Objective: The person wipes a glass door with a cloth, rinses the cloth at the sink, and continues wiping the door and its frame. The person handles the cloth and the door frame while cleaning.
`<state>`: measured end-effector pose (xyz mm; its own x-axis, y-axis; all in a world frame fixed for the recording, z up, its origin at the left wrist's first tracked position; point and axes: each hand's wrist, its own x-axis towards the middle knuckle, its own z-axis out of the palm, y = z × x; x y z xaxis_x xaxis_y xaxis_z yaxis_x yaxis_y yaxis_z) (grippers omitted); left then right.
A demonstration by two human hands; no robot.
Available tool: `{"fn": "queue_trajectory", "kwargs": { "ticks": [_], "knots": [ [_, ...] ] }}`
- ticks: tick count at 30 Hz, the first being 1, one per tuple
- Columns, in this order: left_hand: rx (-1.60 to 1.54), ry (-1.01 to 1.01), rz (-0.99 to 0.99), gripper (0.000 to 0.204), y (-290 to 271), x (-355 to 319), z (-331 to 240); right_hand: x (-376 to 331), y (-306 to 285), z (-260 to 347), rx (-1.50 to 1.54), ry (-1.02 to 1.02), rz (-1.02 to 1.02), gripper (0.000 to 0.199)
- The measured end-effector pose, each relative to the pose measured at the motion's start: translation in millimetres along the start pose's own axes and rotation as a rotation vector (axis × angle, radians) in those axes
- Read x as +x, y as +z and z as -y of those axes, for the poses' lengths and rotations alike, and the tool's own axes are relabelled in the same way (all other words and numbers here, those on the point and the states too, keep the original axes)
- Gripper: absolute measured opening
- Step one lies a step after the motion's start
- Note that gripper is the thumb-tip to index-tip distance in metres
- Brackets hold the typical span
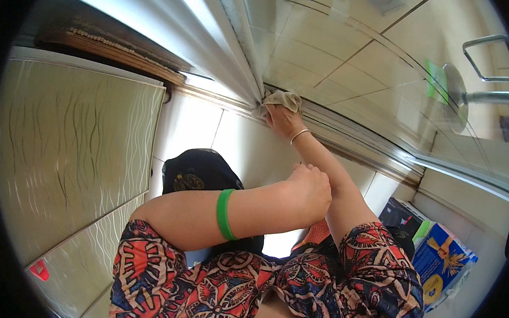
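My right hand [283, 119] reaches forward and is closed on a beige cleaning cloth [284, 99]. The cloth is pressed against the sliding door track [336, 129], right where the white door frame [237, 48] meets the glass panel [352, 60]. Part of the cloth and most of my fingertips are hidden. Bent across my body, my left arm wears a green band [224, 214]. My left hand [313, 188] is curled closed against my right forearm, and what its fingers hold, if anything, is out of sight.
A cabinet with wavy-patterned doors [77, 144] stands on the left. At the right, a blue box [442, 258] and other packages sit by the wall. A metal handle [491, 96] juts out at the upper right. White tiles [190, 129] cover the floor ahead.
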<state>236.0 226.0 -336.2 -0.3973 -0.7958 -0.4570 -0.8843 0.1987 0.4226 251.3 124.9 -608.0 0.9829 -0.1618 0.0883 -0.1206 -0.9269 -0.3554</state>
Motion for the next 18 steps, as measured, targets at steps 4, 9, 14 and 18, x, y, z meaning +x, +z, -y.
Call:
{"fn": "queue_trajectory", "kwargs": {
  "ticks": [4, 9, 14, 18],
  "knots": [
    [-0.099, -0.043, 0.032, 0.024, -0.1, 10.1, 3.6, -0.5, 11.5, -1.7, -0.075, -0.040, -0.096, 0.042],
    [-0.116, -0.287, 0.057, 0.028, -1.3, 21.3, 33.7, -7.5, -1.2, -15.5, -0.116, -0.016, 0.028, 0.034],
    [-0.178, -0.594, 0.141, 0.044, -13.8, 5.1, 62.0, -42.1, -1.1, -32.7, -0.144, 0.005, -0.058, 0.036],
    [-0.217, -0.654, 0.018, 0.054, -23.8, -24.5, 88.4, -21.5, 16.9, -15.1, 0.091, 0.122, 0.011, 0.031]
  ]
}}
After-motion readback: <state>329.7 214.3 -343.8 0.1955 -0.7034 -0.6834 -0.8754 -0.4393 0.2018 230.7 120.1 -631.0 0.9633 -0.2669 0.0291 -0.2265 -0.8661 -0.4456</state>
